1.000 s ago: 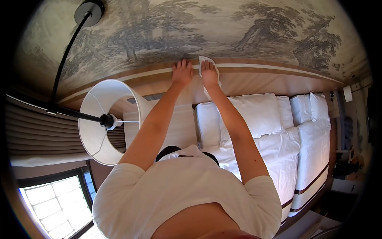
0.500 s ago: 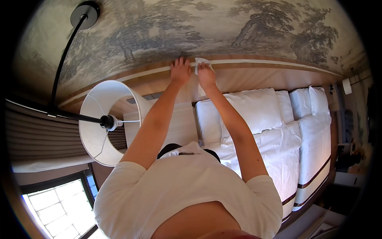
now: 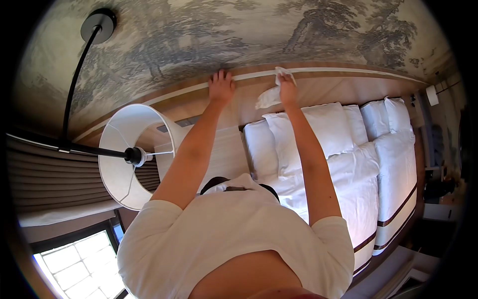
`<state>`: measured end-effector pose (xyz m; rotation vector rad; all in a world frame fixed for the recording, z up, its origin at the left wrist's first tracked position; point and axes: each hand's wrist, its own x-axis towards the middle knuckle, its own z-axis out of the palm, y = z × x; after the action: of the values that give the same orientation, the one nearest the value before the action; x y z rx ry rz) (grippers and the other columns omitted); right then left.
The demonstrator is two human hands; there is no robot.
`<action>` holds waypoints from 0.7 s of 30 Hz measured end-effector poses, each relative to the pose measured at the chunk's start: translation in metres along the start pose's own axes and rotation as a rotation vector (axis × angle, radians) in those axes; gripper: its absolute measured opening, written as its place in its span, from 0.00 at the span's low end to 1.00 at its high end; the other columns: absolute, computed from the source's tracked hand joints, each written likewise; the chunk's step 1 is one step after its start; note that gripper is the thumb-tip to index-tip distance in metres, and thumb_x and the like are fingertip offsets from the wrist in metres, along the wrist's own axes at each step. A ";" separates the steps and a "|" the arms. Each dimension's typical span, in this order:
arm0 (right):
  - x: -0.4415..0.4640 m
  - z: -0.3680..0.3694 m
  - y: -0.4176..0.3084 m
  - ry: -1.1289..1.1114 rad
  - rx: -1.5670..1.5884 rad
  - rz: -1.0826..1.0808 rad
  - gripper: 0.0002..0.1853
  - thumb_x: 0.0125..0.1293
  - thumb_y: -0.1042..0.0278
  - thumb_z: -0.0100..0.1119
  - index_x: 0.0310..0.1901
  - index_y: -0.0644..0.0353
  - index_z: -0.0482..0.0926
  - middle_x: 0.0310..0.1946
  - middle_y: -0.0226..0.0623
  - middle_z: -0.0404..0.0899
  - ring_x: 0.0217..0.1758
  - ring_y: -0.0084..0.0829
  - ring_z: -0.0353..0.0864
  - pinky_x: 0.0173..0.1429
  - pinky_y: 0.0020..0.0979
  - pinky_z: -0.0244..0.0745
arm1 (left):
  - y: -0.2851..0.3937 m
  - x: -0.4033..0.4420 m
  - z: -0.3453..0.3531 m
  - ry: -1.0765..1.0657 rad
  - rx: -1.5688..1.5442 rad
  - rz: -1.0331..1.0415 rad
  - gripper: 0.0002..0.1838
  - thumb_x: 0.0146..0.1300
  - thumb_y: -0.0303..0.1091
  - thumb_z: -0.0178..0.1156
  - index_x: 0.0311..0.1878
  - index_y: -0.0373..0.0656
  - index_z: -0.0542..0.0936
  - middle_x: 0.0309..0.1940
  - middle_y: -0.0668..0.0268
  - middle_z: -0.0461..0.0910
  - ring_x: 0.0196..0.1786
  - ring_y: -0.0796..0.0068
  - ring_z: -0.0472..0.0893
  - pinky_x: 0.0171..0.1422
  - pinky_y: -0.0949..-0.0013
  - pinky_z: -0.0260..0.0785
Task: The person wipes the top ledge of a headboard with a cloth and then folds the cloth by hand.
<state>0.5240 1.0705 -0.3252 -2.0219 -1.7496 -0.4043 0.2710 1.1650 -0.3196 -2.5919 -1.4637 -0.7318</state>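
My right hand (image 3: pixel 287 90) grips a white cloth (image 3: pixel 269 97) against the top edge of the wooden headboard (image 3: pixel 323 84). Part of the cloth sticks up past the fingers, and a loose end hangs down to the left over the panel. Further left, my left hand (image 3: pixel 221 88) rests on the same ledge with its fingers stretched out and nothing in them. A pale strip (image 3: pixel 348 71) runs along the ledge between the wood and the patterned wall (image 3: pixel 239 35).
A white lampshade (image 3: pixel 112 154) on a black arm (image 3: pixel 74 94) stands close to my left forearm. White pillows (image 3: pixel 318 127) and a bed (image 3: pixel 343 189) lie below my right arm. A bedside top (image 3: pixel 229 149) is between them. Curtain (image 3: pixel 59 174) and window (image 3: pixel 79 259) are at left.
My right hand has slid to the right along the ledge with the cloth, whose loose end now trails out to the left. My left hand has stayed nearly in place.
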 end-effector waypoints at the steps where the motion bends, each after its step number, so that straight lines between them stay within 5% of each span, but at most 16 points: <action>1: 0.001 -0.005 0.012 -0.026 0.028 0.067 0.20 0.64 0.75 0.45 0.57 0.55 0.77 0.60 0.42 0.74 0.65 0.41 0.71 0.67 0.35 0.68 | 0.000 -0.001 0.001 0.001 -0.003 -0.002 0.20 0.61 0.45 0.52 0.54 0.48 0.73 0.58 0.59 0.69 0.59 0.57 0.67 0.63 0.44 0.58; 15: -0.006 -0.004 -0.092 -0.081 0.074 -0.137 0.21 0.62 0.74 0.47 0.57 0.58 0.75 0.62 0.40 0.72 0.64 0.42 0.71 0.64 0.36 0.70 | 0.000 -0.002 -0.002 0.003 0.045 0.013 0.21 0.60 0.44 0.52 0.56 0.49 0.73 0.59 0.60 0.69 0.59 0.57 0.68 0.61 0.46 0.60; 21: -0.007 -0.002 -0.066 -0.018 0.162 -0.200 0.21 0.61 0.75 0.48 0.57 0.55 0.76 0.60 0.39 0.74 0.63 0.39 0.72 0.63 0.35 0.71 | -0.001 -0.001 -0.001 0.007 0.055 0.021 0.21 0.61 0.43 0.51 0.56 0.49 0.73 0.58 0.60 0.70 0.59 0.57 0.69 0.61 0.46 0.60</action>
<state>0.4582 1.0700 -0.3179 -1.7521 -1.9367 -0.2956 0.2689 1.1644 -0.3195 -2.5579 -1.4316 -0.6871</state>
